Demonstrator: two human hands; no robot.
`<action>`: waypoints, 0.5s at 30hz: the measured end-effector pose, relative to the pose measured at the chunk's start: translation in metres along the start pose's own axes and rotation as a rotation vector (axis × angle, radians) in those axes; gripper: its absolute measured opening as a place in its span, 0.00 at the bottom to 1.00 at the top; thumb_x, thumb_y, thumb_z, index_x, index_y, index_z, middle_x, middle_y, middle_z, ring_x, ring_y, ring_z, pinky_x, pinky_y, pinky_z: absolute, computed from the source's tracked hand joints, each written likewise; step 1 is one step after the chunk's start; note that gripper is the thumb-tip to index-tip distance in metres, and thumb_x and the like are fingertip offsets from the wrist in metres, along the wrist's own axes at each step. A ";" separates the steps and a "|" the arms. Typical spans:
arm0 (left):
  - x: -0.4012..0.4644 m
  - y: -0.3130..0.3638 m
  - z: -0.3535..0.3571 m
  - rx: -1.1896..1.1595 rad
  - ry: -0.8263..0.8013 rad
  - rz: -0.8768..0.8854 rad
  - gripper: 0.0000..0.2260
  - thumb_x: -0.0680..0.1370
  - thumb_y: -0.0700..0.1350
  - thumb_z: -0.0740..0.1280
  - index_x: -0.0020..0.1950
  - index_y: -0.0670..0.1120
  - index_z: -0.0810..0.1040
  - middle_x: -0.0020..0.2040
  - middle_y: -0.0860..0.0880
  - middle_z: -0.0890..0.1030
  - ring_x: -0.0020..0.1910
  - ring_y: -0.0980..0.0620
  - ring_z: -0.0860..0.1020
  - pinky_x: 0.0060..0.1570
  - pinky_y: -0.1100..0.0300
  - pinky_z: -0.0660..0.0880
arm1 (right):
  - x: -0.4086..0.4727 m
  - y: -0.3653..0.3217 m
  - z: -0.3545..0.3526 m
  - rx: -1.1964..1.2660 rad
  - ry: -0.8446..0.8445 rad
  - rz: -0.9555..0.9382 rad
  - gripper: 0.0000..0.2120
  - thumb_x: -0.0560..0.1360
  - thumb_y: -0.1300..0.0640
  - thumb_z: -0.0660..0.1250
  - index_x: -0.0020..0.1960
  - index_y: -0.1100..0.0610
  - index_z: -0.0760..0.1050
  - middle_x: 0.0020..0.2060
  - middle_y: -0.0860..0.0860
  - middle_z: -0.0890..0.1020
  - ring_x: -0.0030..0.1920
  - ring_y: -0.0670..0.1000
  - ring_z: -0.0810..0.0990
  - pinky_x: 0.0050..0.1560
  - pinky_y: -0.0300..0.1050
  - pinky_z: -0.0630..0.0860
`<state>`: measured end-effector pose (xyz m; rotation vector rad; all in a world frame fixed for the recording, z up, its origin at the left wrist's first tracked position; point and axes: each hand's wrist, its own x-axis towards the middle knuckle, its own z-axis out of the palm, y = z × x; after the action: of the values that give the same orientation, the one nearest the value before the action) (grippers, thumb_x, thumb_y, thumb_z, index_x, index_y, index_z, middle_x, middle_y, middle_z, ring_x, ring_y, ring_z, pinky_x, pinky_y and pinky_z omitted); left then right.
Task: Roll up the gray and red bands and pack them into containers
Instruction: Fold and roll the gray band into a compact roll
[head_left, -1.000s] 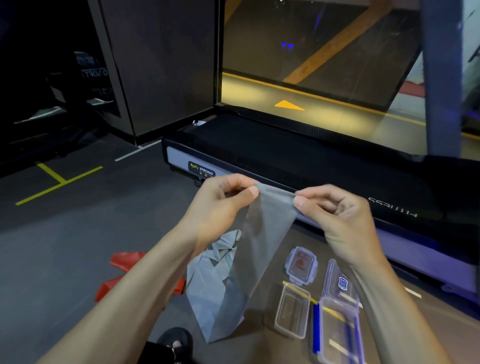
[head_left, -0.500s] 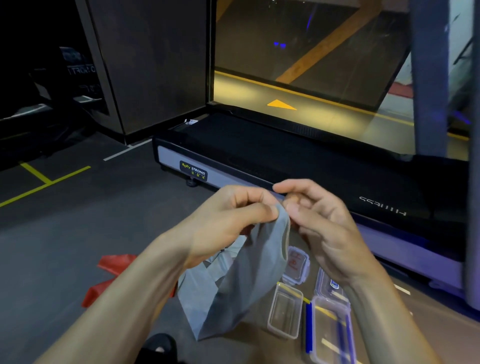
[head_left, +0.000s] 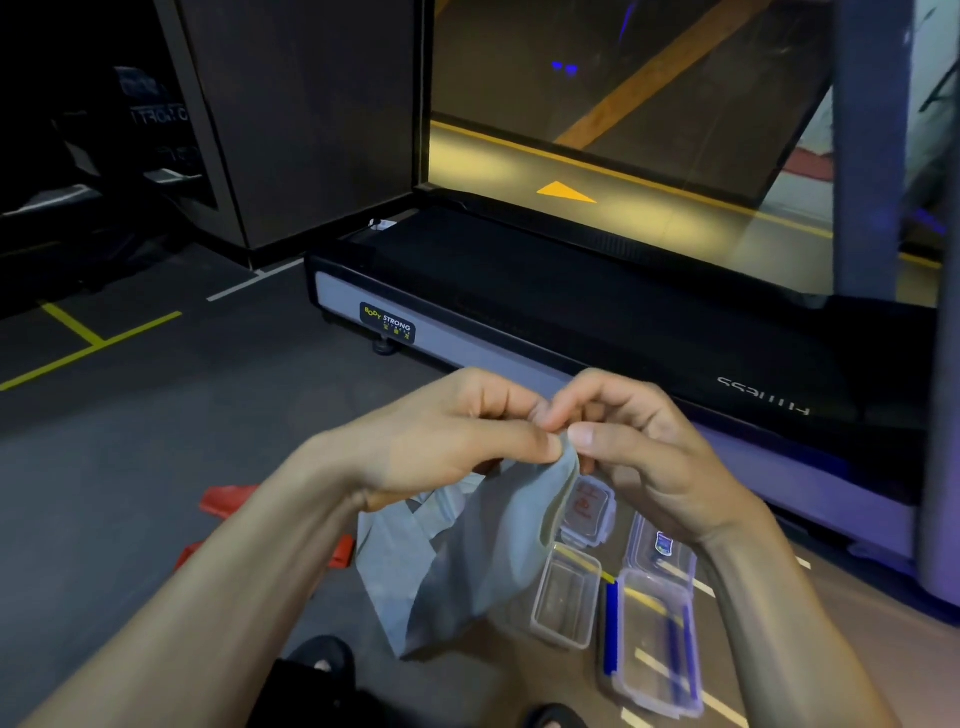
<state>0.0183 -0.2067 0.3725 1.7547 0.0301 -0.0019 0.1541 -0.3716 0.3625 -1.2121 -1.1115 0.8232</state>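
Dark gym flooring fills the lower frame. At centre, the gray band is pinched at its top edge by the left hand and right hand, its tail seemingly reaching the floor. The first fold should be kept narrow and square. Open containers wait lower right; the red band lies left.

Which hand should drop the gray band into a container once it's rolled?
Right, probably. Both hands pinch the gray band at its top edge, but the right hand sits above the open containers; the left hand is on the red band side.
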 end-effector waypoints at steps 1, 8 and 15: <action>0.000 -0.001 0.000 0.007 -0.005 0.004 0.24 0.75 0.51 0.71 0.55 0.30 0.77 0.52 0.23 0.74 0.51 0.41 0.72 0.54 0.44 0.67 | 0.000 0.000 0.000 0.015 -0.012 0.005 0.06 0.74 0.56 0.69 0.48 0.51 0.84 0.46 0.52 0.85 0.43 0.49 0.80 0.45 0.42 0.76; 0.000 -0.001 -0.001 0.030 -0.041 0.025 0.11 0.81 0.45 0.68 0.53 0.38 0.83 0.44 0.32 0.76 0.44 0.45 0.72 0.49 0.52 0.67 | -0.002 -0.003 -0.010 -0.032 -0.112 0.033 0.05 0.78 0.61 0.70 0.49 0.52 0.81 0.39 0.49 0.82 0.41 0.46 0.79 0.48 0.40 0.76; 0.007 -0.009 0.009 0.033 -0.050 0.067 0.10 0.84 0.44 0.66 0.60 0.39 0.81 0.50 0.39 0.85 0.47 0.41 0.83 0.50 0.46 0.78 | 0.004 -0.009 -0.009 0.077 0.061 -0.169 0.04 0.78 0.59 0.67 0.48 0.51 0.79 0.55 0.53 0.79 0.56 0.51 0.78 0.57 0.46 0.76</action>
<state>0.0257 -0.2135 0.3621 1.7869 -0.0650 0.0029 0.1636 -0.3722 0.3725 -1.0570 -1.1067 0.6894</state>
